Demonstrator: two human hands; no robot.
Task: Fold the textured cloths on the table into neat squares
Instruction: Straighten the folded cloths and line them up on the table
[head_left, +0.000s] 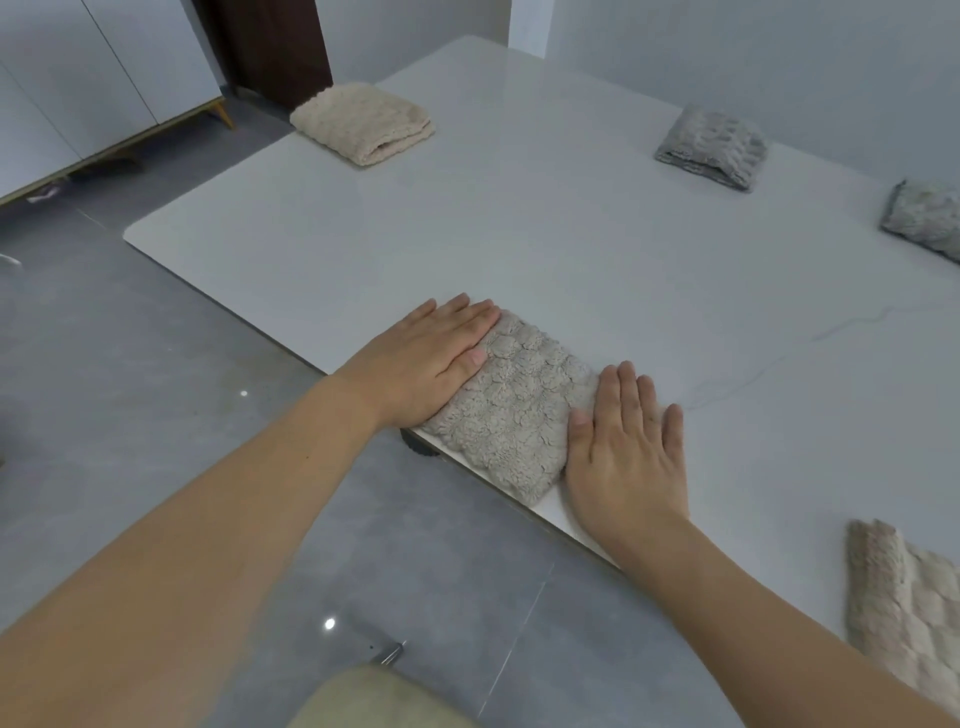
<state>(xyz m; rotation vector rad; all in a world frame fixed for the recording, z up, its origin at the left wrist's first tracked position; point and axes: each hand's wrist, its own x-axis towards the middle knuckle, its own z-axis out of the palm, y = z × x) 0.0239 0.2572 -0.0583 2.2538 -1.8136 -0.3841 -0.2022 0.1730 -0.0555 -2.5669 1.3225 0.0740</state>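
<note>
A folded beige cloth (511, 410) is seen at the near table (519, 234) edge, centre frame, pressed flat by the left hand (431, 358) on its left side and the right hand (623, 452) on its right, fingers straight. Another cream folded cloth (363, 123) is parked upper left. Two grey folded cloths (711, 147) (927, 218) are spotted upper right, and an unfolded beige cloth (909, 597) lower right.
</note>
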